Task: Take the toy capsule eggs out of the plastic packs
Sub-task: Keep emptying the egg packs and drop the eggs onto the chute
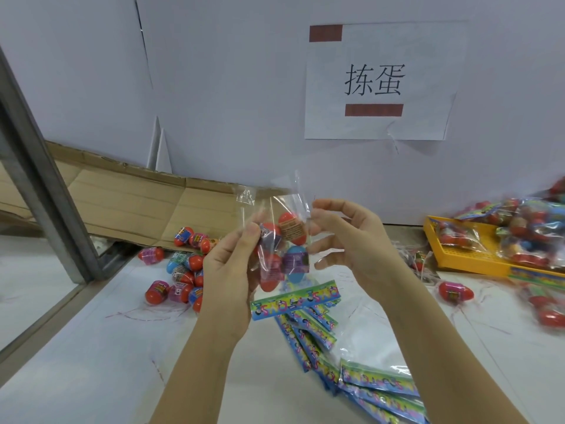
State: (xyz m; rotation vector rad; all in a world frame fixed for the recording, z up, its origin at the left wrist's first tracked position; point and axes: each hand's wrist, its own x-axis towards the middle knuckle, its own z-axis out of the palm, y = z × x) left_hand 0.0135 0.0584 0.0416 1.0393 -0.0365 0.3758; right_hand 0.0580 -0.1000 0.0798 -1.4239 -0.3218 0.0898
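Clear, crinkly film forms the plastic pack (276,209) raised between both hands. Through it show about four capsule eggs (292,229), smooth hard shells in red and blue, each banded with a printed label. The left hand (229,270) grips the pack's left edge, its fingers (252,237) clamped on the film, seemingly to bear the weight. The right hand (351,243) pinches the film at the pack's upper right edge, its lower fingers loosely bent and holding nothing. A printed header strip (295,298) hangs at the pack's lower end while the ragged film end points up. The pack therefore looks inverted and opened at that upper end, and the hands seem to be spreading the mouth to get the eggs out. Left of the pack, loose eggs (183,270) lie heaped on the white desk (91,362), probably ones already freed. Below and right of the pack, flat emptied packs (315,328) fan out in a limp pile. Well to the pack's right, a yellow perforated tray (452,255) carries full packs. Behind and left of the pack lies flattened corrugated cardboard (128,203).
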